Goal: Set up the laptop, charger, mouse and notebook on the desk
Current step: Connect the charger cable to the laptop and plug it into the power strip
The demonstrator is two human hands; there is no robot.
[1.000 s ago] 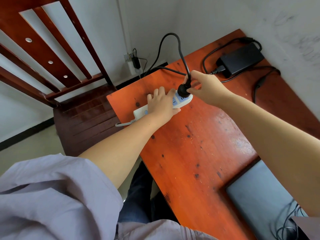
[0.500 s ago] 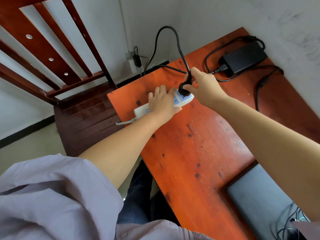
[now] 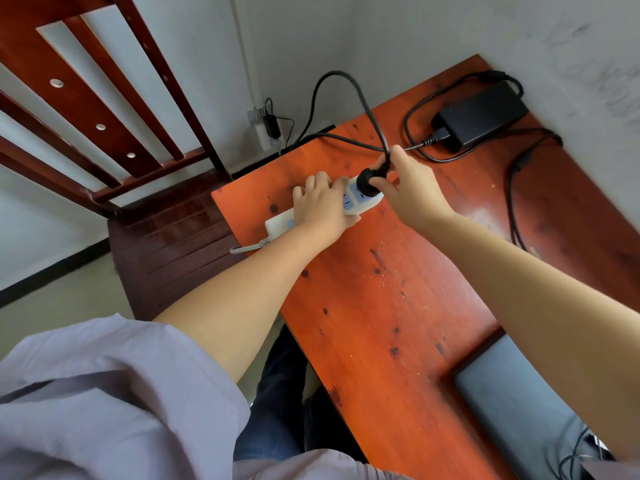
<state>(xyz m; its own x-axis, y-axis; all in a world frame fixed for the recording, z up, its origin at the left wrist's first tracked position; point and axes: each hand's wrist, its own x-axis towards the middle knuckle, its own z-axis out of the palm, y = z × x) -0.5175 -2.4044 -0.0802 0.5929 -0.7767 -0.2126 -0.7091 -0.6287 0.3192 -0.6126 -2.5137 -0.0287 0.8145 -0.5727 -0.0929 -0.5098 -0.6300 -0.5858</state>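
Note:
A white power strip (image 3: 356,202) lies near the far left corner of the red-brown desk (image 3: 391,306). My left hand (image 3: 323,204) presses down on it, fingers wrapped over its middle. My right hand (image 3: 410,190) grips the charger's black plug (image 3: 367,178), which sits on the strip's end socket. The plug's black cable (image 3: 346,88) loops up and back to the black charger brick (image 3: 483,114) at the far right corner by the wall. A closed grey laptop (image 3: 512,393) lies at the near right, partly under my right forearm.
A dark wooden chair (image 3: 173,233) stands left of the desk, against the wall. A wall socket with a small black adapter (image 3: 272,124) is behind the desk. More thin black cables (image 3: 568,455) lie on the laptop's near corner. The grey wall borders the desk's right side.
My right hand has pushed the black plug down onto the strip's end socket, and its fingers have shifted lower around the plug. My left hand has stayed pressed on the strip.

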